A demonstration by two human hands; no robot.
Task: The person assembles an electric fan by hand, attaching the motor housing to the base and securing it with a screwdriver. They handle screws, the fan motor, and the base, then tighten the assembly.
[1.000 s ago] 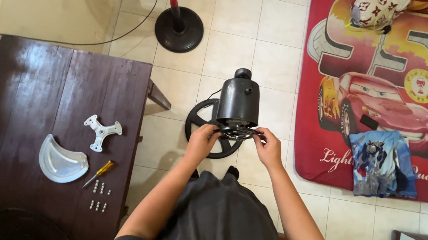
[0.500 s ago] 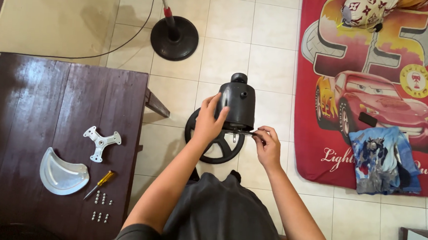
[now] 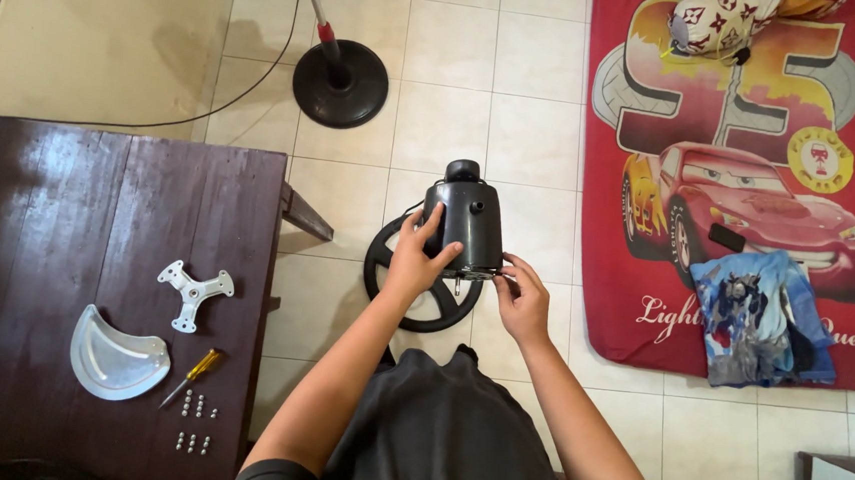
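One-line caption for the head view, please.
Left hand grips a black fan motor housing, right hand at its lower edge; screwdriver and screws lie on table.

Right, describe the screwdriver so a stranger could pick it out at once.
Start at the dark wooden table on the left. Near its front right part lies a small screwdriver with a yellow handle, between the pale curved plastic piece and the rows of tiny screws. It is the only yellow thing there.

Cream tiled floor (image 3: 546,128), dark wooden table (image 3: 68,215), red cartoon-car rug (image 3: 757,123)
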